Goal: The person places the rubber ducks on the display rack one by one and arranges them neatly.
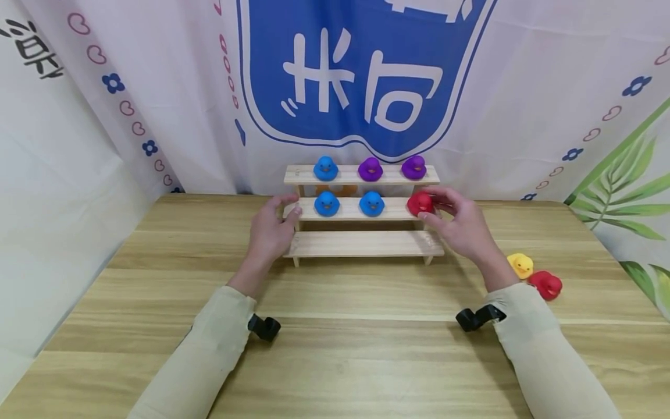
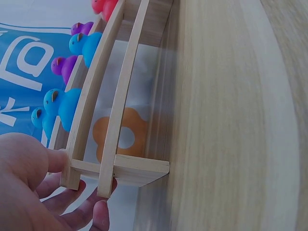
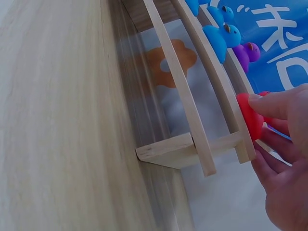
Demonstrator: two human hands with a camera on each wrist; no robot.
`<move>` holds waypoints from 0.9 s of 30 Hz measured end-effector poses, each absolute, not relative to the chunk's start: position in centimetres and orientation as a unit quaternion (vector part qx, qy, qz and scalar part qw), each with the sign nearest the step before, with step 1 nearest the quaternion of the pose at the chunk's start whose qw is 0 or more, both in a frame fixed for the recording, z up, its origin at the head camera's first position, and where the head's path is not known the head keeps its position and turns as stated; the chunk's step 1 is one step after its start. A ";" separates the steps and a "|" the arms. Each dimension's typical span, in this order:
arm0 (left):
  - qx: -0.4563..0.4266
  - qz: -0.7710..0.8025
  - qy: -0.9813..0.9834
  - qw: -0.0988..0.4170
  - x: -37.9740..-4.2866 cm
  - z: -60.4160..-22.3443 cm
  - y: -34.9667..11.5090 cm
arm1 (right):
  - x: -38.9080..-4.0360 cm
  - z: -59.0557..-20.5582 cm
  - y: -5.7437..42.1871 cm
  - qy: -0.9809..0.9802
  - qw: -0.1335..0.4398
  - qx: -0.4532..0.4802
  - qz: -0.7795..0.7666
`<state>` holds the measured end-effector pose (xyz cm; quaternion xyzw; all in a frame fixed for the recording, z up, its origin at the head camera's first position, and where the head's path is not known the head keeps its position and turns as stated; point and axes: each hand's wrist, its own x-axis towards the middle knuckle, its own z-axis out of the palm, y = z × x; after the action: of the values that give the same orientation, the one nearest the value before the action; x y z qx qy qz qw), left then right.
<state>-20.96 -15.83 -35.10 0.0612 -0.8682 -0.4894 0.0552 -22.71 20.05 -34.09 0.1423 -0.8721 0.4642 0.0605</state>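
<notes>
A three-tier wooden shelf [image 1: 363,244] stands at the back of the table. On its middle tier, at the right end, sits a red rubber duck [image 1: 420,203], which my right hand [image 1: 463,227] pinches between thumb and fingers. My left hand [image 1: 269,230] grips the left end of the middle tier, thumb on its front edge and fingers behind, as the left wrist view shows. Two blue ducks [image 1: 327,203] [image 1: 372,203] share the middle tier. The top tier carries another blue duck [image 1: 325,169] and two purple ducks [image 1: 370,169] [image 1: 414,167]. The bottom tier is bare.
To the right on the wooden table [image 1: 335,361] lie a yellow duck [image 1: 520,265] and a second red duck [image 1: 546,285], close by my right forearm. A printed curtain [image 1: 199,105] hangs right behind the shelf.
</notes>
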 end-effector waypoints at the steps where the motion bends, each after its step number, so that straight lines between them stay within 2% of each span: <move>1: 0.061 -0.489 -0.868 0.056 -20.9 -35.1 -15.8 | -22.6 -34.0 20.1 -0.870 0.061 0.139 0.469; 9: 0.055 -0.486 -0.870 0.063 -20.9 -35.1 -15.9 | -21.7 -33.4 21.3 -0.854 0.053 0.118 0.503; 27: 0.053 -0.488 -0.869 0.060 -20.8 -35.1 -15.9 | -19.6 -33.0 26.8 -0.886 0.078 0.086 0.448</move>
<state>-20.77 -15.90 -35.11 0.0531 -0.8692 -0.4879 0.0604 -19.62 26.76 -33.02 0.0860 -0.8862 0.4485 0.0782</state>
